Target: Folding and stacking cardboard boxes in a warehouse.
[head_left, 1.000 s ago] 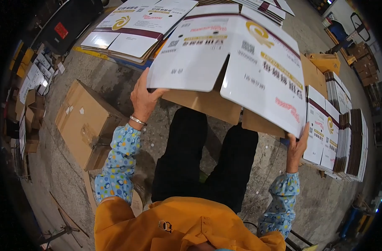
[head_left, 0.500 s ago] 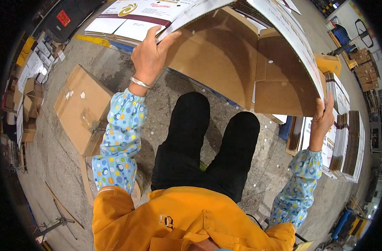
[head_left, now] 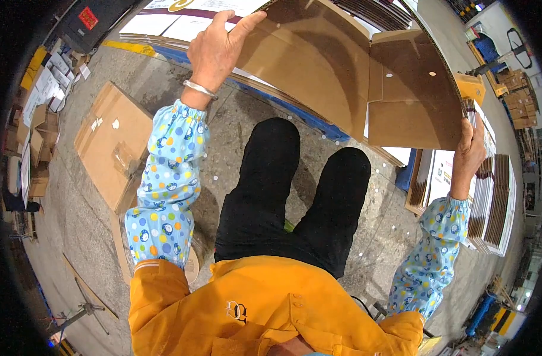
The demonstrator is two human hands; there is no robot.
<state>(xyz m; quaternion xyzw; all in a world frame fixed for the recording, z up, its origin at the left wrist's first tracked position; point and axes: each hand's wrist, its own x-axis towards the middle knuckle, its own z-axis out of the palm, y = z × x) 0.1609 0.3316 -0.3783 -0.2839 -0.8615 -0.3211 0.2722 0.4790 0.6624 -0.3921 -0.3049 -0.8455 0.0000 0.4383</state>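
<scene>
In front of my knees I hold a partly unfolded cardboard carton [head_left: 318, 65], its plain brown inside facing me and a vertical fold right of its middle. My left hand [head_left: 214, 54] pinches its upper left edge between thumb and fingers. At the lower right corner my right hand [head_left: 469, 148] is closed round the edge. Beneath and behind the carton lies a stack of flat white printed cartons [head_left: 158, 26], resting on a blue pallet [head_left: 318, 126]. The carton's top edge runs out of view.
A taped brown box [head_left: 113, 142] stands on the floor at my left. More bundled flat cartons [head_left: 493, 202] stand at the right, near a yellow pallet jack part [head_left: 469, 89]. A thin-legged stand [head_left: 87, 308] is at the lower left. Small white discs dot the concrete floor [head_left: 377, 237].
Both hands have moved with the carton, the right one farther from me and slightly outward. The carton's lower edge has risen in view, and less of its white outer face shows.
</scene>
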